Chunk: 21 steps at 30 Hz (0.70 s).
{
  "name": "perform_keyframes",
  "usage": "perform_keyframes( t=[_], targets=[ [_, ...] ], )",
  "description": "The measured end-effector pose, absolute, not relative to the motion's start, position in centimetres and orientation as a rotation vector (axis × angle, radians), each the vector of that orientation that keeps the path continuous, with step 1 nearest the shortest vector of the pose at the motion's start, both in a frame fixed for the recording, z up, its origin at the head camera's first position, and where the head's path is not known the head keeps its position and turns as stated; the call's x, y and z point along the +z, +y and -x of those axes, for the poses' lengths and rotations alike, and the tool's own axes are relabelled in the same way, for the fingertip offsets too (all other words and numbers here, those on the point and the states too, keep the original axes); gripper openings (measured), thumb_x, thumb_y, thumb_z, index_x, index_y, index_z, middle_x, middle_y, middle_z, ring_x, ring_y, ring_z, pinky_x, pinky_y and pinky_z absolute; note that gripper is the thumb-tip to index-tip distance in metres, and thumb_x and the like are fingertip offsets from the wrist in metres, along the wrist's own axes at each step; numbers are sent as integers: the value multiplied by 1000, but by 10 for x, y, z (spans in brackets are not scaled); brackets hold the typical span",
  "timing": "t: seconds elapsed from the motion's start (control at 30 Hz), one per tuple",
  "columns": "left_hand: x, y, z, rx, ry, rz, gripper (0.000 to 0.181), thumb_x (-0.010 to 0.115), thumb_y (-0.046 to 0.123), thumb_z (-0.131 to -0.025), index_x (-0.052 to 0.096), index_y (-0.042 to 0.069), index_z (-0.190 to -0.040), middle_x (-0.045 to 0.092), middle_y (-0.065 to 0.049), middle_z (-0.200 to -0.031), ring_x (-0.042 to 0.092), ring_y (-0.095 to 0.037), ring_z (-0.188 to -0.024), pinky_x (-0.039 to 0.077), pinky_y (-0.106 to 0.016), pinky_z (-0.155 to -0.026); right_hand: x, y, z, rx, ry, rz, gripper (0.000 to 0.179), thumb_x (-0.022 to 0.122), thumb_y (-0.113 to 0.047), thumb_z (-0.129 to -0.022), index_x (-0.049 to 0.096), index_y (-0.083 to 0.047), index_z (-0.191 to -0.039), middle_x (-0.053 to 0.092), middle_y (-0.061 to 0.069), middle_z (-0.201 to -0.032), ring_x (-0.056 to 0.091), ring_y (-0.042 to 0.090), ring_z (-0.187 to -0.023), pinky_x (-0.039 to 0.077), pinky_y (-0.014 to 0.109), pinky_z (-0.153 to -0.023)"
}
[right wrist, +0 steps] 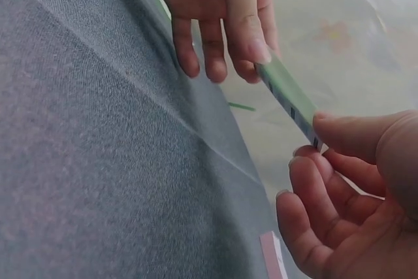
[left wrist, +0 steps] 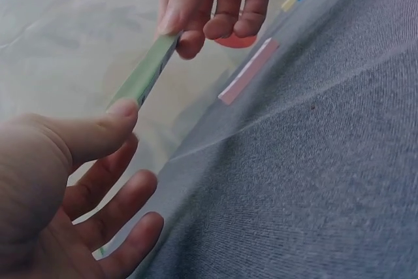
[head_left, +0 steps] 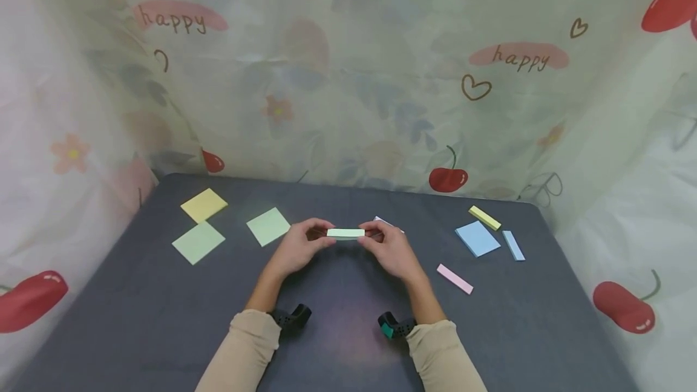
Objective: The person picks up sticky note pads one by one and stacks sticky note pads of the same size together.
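Observation:
Over the middle of the table, my left hand (head_left: 296,249) and right hand (head_left: 393,249) each pinch one end of a narrow pale green sticky note pad (head_left: 345,233). Thumbs lie on the near face and fingers go behind it. In the left wrist view the green pad (left wrist: 147,73) slants between the two thumbs, clear of the table. Dark print shows along the edge of the pad (right wrist: 292,99) in the right wrist view. Behind the right hand a pale strip (head_left: 379,219) is partly hidden. A pink strip (head_left: 455,279) lies to that hand's right.
On the left of the dark tablecloth (head_left: 136,319) lie a yellow square pad (head_left: 204,204), a green square pad (head_left: 198,243) and another green square (head_left: 268,227). To the right are a blue square pad (head_left: 477,239), a yellow strip (head_left: 484,218) and a light blue strip (head_left: 513,245).

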State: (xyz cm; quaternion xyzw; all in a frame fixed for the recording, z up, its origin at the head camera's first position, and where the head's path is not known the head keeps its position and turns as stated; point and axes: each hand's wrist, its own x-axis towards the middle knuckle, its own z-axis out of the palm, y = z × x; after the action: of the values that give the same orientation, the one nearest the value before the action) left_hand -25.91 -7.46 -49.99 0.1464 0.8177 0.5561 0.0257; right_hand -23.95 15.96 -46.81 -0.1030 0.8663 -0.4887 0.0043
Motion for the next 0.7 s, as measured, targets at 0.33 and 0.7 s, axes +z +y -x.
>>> perform_keyframes(
  t=[0.33,0.7],
  targets=[
    [-491,-81,272,1589,2641,-418,30,77,20,-92,70,10,-119,73,-9,-111,70,-21,-98,56,-37,-83,-468,151,253,-1465,2717,284,28,76,-17,-92,71,-8,-118,72,9,-104,66,14,-79,51,27,-68],
    [-494,-86,287,1327,2709,-441,23,77,22,-92,72,12,-113,76,-5,-104,70,-17,-94,54,-38,-86,-485,145,270,-1289,2791,278,21,77,-19,-92,72,-10,-109,69,4,-92,60,13,-80,47,27,-73]
  ],
)
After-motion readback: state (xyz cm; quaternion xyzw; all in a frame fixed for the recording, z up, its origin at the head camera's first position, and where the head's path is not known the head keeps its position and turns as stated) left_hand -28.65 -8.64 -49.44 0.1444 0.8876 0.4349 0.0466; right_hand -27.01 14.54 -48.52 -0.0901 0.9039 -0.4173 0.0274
